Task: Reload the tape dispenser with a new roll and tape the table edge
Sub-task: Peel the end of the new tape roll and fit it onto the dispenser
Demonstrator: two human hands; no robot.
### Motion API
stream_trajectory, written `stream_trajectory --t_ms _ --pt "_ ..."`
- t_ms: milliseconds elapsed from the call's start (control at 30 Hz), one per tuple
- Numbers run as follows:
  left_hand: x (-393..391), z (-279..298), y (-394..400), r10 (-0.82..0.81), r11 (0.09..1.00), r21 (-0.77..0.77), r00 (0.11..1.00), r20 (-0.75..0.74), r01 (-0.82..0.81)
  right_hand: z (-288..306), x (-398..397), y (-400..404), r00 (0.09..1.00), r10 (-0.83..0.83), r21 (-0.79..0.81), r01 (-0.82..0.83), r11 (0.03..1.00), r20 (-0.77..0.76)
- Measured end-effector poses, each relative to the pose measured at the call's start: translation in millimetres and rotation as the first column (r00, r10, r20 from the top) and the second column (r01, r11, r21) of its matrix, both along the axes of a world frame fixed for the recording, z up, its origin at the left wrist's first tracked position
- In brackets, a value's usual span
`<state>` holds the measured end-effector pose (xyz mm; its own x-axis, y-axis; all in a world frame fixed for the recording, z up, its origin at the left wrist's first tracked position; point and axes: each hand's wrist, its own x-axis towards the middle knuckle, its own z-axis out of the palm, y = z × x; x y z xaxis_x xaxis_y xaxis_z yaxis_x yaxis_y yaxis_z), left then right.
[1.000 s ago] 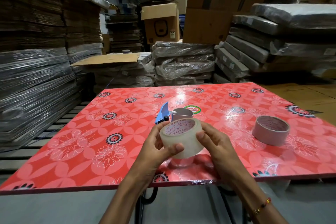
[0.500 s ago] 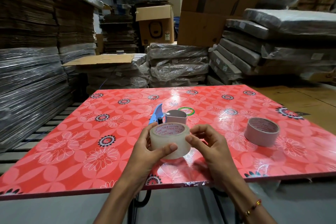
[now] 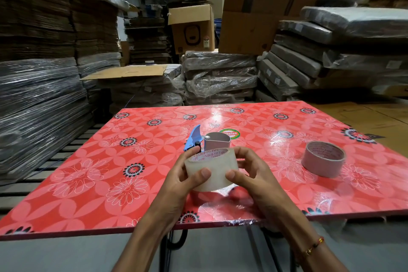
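Gripping the clear tape roll [image 3: 211, 169] from both sides, the left hand [image 3: 178, 185] curls round its left flank with the thumb pressed on the near face, and the right hand [image 3: 251, 179] mirrors it, thumb tip on the near face and fingers wrapped over the far rim. The roll hangs just above the red floral table [image 3: 88, 172], a little toward six o'clock of its middle, its printed core tilted up. By my reading, the step in hand is finding the loose end of the new tape, so loading is not yet begun; the next move calls for a nail to catch that end and peel a tab free before the roll goes onto the holder. Just beyond the roll, at twelve o'clock, sits the tape dispenser [image 3: 215, 141], its blue handle [image 3: 194, 137] slanting toward eleven; its lower part is hidden behind the roll and fingers, so whether its hub is bare cannot be told. At three o'clock, well apart, a second, duller roll [image 3: 323, 159] lies flat. The clear tape's end is too faint to make out. The table's near edge [image 3: 66, 233] shows crinkled film, and both forearms are cut off at the bottom.
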<state>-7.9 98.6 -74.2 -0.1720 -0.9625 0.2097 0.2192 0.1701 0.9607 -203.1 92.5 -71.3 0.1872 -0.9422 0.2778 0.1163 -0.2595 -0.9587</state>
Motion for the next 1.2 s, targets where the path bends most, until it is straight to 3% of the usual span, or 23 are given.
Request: stream_trajectory --t_ms 233,500,600,700,800,867,1067,1200 --pt "0 -3 -2 0.01 1.0 0.015 1.0 -0.007 -0.009 -3 0 3 0.993 -0.117 -0.066 0.118 0.991 0.013" --pt "-7 -2 1 0.139 0.99 -0.029 0.99 0.032 -0.138 -12 3 0 0.935 -0.293 -0.463 0.174 0.869 -0.199" --pt "-8 -2 1 0.159 0.987 -0.019 0.986 0.041 -0.158 -13 4 0 0.916 -0.325 -0.544 0.152 0.825 -0.237" --pt "-7 -2 1 0.138 0.99 0.008 0.99 0.033 -0.138 -10 5 2 0.926 -0.299 -0.476 0.162 0.865 -0.229" --pt "-7 -1 1 0.098 0.995 0.033 0.995 0.019 -0.099 -3 6 5 0.983 -0.109 -0.233 0.073 0.97 -0.147" --pt "-7 -1 2 0.091 0.995 0.03 0.995 0.034 -0.092 0 6 5 0.993 -0.016 -0.144 -0.001 0.99 -0.115" --pt "-7 0 3 0.072 0.997 -0.031 0.995 0.064 -0.071 -6 6 3 0.983 -0.064 -0.213 0.026 0.977 -0.174" --pt "-13 -1 4 0.242 0.954 -0.227 0.948 0.206 -0.194 -11 10 2 0.922 -0.239 -0.327 0.134 0.935 -0.304"
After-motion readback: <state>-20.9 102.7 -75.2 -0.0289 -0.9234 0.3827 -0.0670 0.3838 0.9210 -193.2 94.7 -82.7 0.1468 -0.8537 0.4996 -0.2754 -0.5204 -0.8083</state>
